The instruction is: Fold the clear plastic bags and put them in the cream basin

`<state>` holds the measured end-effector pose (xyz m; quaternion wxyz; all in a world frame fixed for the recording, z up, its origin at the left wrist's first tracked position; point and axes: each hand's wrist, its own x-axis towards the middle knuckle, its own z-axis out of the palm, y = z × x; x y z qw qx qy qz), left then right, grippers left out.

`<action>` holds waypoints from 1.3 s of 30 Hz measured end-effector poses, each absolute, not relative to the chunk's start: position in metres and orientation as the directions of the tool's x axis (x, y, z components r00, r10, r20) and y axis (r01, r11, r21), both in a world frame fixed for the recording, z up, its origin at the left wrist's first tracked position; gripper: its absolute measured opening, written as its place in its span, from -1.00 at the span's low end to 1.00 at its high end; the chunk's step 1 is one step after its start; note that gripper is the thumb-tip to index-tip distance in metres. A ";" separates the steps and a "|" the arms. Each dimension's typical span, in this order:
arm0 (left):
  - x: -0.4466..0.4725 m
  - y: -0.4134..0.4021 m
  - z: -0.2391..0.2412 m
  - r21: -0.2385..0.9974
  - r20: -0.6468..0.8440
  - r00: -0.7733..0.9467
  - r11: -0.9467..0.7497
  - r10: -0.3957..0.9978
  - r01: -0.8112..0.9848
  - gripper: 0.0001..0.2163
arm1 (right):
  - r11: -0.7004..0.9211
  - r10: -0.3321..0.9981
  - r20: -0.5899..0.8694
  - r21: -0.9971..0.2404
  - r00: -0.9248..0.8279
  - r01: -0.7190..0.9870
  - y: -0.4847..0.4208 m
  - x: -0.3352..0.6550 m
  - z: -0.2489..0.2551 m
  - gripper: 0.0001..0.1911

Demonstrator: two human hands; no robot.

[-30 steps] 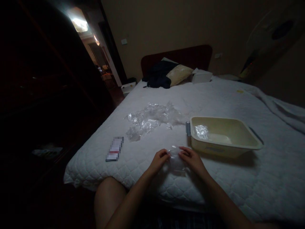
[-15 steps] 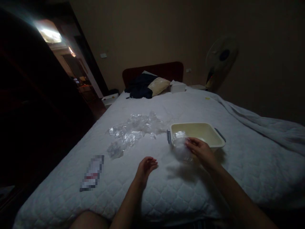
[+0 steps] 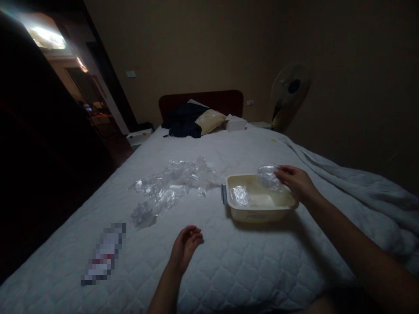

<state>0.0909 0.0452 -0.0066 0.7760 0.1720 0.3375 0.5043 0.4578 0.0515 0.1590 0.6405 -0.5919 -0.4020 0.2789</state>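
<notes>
Head view: your right hand (image 3: 297, 181) is closed by its fingertips on a clear plastic piece (image 3: 267, 174), and this piece is over the far right part of the cream tub (image 3: 262, 215). It is not released; whether its lower edge touches the tub, I cannot tell. Your left hand (image 3: 185, 248) holds nothing. Its fingers are half curled and loose, near the front of the tub but apart from it, and I cannot tell if it touches the white bed cover (image 3: 229, 266).

Inside the tub, at its left end, lies one shiny plastic bundle (image 3: 240, 196). So, in my judgement, one piece is put in, a second one is at the tub in your fingers, and much of the tub's floor is uncovered.

To the left of the tub spreads a crumpled plastic heap (image 3: 168, 194). This is the larger part, and it lies loose outside the tub; how many pieces it has, I cannot count. By the amount, I judge the work to be rather near its beginning.

Farther to the left is a pixelated flat object (image 3: 104, 255), apart from the heap. At the headboard (image 3: 225, 99) are dark clothes (image 3: 185, 122), a pale pillow (image 3: 211, 121) and a white box (image 3: 236, 125).
</notes>
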 end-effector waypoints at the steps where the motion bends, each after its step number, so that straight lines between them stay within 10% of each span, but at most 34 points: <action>1: 0.091 0.045 -0.006 0.608 -0.353 0.259 0.430 0.899 -0.667 -0.89 | 0.128 0.837 0.171 -0.985 0.519 0.118 0.054 0.456 0.155 -0.65; 16: 0.091 0.041 -0.008 0.585 -0.283 0.280 0.396 0.917 -0.708 -0.90 | -0.069 0.963 -0.028 -0.987 0.268 0.147 0.102 0.394 0.105 -0.91; 32: 0.090 0.040 -0.009 0.578 -0.256 0.307 0.399 0.917 -0.712 -0.90 | -0.035 0.917 0.293 -0.616 0.270 0.787 0.129 0.406 0.095 -0.66; 39: 0.090 0.041 -0.014 0.591 -0.233 0.305 0.384 0.923 -0.710 -0.89 | -0.041 0.998 0.026 -0.511 0.064 0.859 0.132 0.394 0.095 -0.69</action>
